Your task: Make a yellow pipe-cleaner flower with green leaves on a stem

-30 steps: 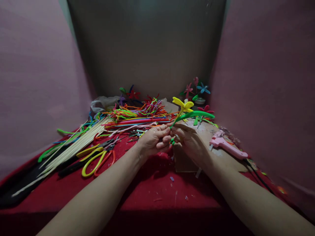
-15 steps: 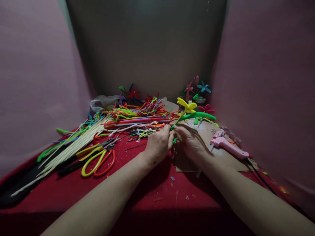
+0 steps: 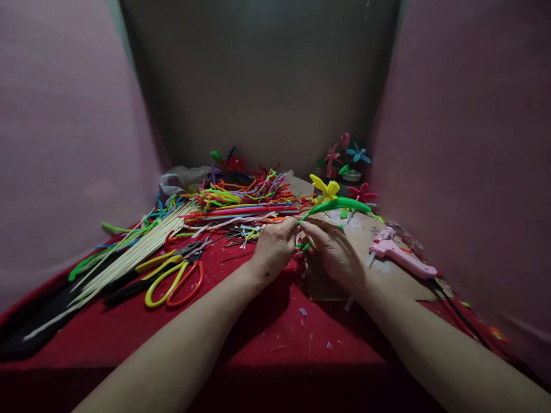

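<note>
Both hands meet at the middle of a red cloth-covered table [image 3: 267, 338]. My left hand [image 3: 275, 246] and my right hand [image 3: 336, 252] are closed, fingertips pinched on the green stem of a pipe-cleaner flower. Its yellow petals [image 3: 325, 189] and a long green leaf [image 3: 340, 205] stick up and to the right above the fingers. The lower stem is hidden between the hands.
A heap of coloured pipe cleaners [image 3: 241, 201] lies behind the hands. Left of them are wooden skewers [image 3: 129, 255] and scissors with yellow and orange handles [image 3: 170, 281]. A pink glue gun [image 3: 400, 255] rests on cardboard [image 3: 379, 275] at right. Finished flowers [image 3: 348, 158] stand at the back.
The flower has tipped slightly lower and rightward. My left hand has turned so its back faces up, fingers still pinched on the stem beside the right hand.
</note>
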### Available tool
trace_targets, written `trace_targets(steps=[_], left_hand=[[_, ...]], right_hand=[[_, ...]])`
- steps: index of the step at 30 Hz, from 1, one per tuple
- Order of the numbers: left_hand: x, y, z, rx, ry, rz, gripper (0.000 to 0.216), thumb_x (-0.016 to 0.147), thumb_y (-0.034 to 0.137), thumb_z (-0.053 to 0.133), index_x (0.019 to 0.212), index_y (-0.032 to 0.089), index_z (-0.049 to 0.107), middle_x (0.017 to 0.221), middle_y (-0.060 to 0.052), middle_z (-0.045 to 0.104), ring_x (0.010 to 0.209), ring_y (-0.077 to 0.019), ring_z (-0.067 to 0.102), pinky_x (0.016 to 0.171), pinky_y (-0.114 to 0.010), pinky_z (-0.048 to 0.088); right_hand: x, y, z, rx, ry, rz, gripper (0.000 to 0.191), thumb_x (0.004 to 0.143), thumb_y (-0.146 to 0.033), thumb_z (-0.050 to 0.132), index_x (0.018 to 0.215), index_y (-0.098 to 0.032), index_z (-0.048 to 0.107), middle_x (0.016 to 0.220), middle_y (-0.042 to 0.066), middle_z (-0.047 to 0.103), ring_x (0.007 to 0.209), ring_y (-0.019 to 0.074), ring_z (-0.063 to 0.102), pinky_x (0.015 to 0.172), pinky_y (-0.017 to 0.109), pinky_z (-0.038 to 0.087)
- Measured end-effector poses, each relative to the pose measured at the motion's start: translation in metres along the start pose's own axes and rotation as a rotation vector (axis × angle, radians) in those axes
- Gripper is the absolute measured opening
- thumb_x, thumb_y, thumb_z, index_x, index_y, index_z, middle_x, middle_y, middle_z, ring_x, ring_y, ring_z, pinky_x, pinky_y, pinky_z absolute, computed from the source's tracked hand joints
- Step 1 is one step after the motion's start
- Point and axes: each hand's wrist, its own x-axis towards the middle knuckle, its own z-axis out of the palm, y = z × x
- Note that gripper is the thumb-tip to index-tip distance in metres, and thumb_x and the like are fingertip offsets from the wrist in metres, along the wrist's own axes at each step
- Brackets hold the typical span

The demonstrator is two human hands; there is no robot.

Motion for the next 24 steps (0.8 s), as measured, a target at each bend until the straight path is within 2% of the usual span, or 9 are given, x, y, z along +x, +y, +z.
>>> trace_targets(steps=[3,7,10,14,19,24], left_hand=[[0.004,0.004,-0.004,-0.353,-0.057,-0.130,0.025,0.083,0.021,0.045,0.059,0.017,0.052,0.047,0.004,0.049,0.042,-0.0078,0.044,0.049,-0.021,0.033],[0.007,0.005,-0.006,-0.785,-0.226,-0.319,0.020,0.082,0.023,0.046,0.063,0.017,0.051,0.042,0.007,0.044,0.030,-0.0056,0.036,0.035,-0.019,0.027],[0.007,0.004,-0.007,-1.026,-0.283,-0.370,0.020,0.078,0.028,0.055,0.063,0.016,0.050,0.042,0.007,0.044,0.028,-0.0048,0.035,0.032,-0.018,0.025],[0.007,0.000,-0.007,-1.316,-0.378,-0.409,0.026,0.074,0.035,0.063,0.066,0.016,0.048,0.041,0.009,0.044,0.026,-0.0018,0.028,0.031,-0.016,0.026],[0.007,-0.004,-0.007,-1.412,-0.545,-0.403,0.026,0.077,0.037,0.061,0.070,0.014,0.051,0.040,0.009,0.042,0.024,0.0001,0.023,0.031,-0.015,0.024],[0.007,-0.005,-0.004,-1.246,-0.458,-0.356,0.028,0.077,0.039,0.060,0.069,0.014,0.051,0.047,0.006,0.049,0.030,-0.0017,0.037,0.034,-0.015,0.025]], right_hand=[[0.001,-0.004,-0.003,-0.024,-0.022,-0.017,0.017,0.077,-0.034,0.055,0.073,-0.022,0.067,0.073,0.002,0.063,0.072,0.0182,0.053,0.064,0.030,0.041],[0.006,0.005,-0.006,0.087,-0.052,0.078,0.018,0.075,-0.035,0.058,0.078,-0.022,0.069,0.069,0.003,0.063,0.066,0.0180,0.053,0.055,0.029,0.040],[0.009,0.012,-0.005,0.209,-0.083,0.104,0.025,0.075,-0.041,0.058,0.086,-0.021,0.068,0.067,0.002,0.061,0.059,0.0142,0.050,0.048,0.025,0.036],[0.011,0.012,-0.002,0.400,-0.123,0.127,0.026,0.069,-0.040,0.067,0.085,-0.019,0.068,0.062,-0.002,0.057,0.053,0.0093,0.045,0.044,0.020,0.032],[0.009,0.005,-0.002,0.425,-0.079,0.092,0.018,0.068,-0.032,0.069,0.080,-0.018,0.069,0.063,-0.001,0.059,0.055,0.0095,0.048,0.048,0.022,0.035],[0.007,0.005,-0.002,0.363,-0.010,0.077,0.021,0.068,-0.035,0.068,0.078,-0.017,0.070,0.062,0.001,0.061,0.059,0.0126,0.052,0.048,0.024,0.034]])
